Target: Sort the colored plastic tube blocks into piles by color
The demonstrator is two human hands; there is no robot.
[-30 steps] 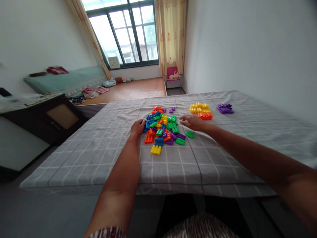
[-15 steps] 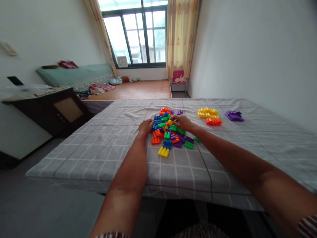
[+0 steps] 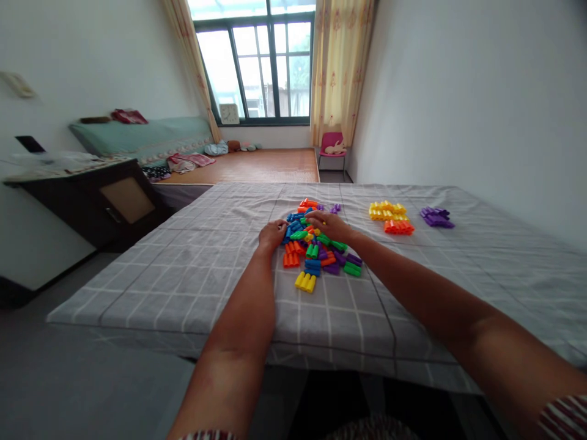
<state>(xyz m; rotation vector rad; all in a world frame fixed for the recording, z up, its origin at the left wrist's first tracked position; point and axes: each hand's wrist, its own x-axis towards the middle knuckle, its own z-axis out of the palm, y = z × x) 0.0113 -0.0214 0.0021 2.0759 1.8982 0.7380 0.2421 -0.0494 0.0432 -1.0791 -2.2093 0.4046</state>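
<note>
A loose pile of plastic building pieces shaped like joined tubes, in blue, green, orange, purple and yellow, lies on the table. At the pile's left edge is my left hand [image 3: 273, 234], its fingers curled together beside the blue pieces [image 3: 293, 229]. Whether it holds one is hidden. My right hand [image 3: 331, 225] reaches over the top of the pile from the right, palm down, fingers and thumb apart above blue and green pieces. I see nothing held in it. Nearest to me lie a yellow piece [image 3: 305, 282] and a blue piece [image 3: 312, 267].
On the right of the table are grouped yellow pieces [image 3: 387, 211], orange pieces [image 3: 398, 228] and purple pieces [image 3: 437, 217]. A grey checked cloth [image 3: 206, 275] covers the table. Beyond stand a wooden bed platform [image 3: 270, 165], a pink chair [image 3: 332, 144] and a dark cabinet [image 3: 119, 201].
My right hand has moved slightly left across the pile, from the yellow piece toward the blue ones. A green piece by my right wrist is out of sight. My left hand stays at the left edge.
</note>
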